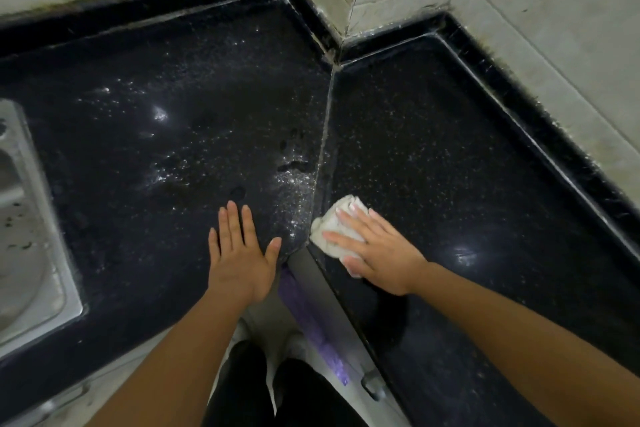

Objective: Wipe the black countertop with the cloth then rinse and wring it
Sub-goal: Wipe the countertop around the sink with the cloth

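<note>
The left grip (242, 253) lies released, flat on the black desk (450, 149); the right grip (377, 253), fingers (349, 218) straight, presses the bunched cloth (330, 230) beside the seam (323, 156) — the wiping step. Next, I think, sweep it farther toward the speckled patch (291, 184).

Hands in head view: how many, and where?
2. The left hand lies flat on the black countertop, left of the seam; the right hand presses the cloth onto the countertop just right of it. No others visible.
</note>
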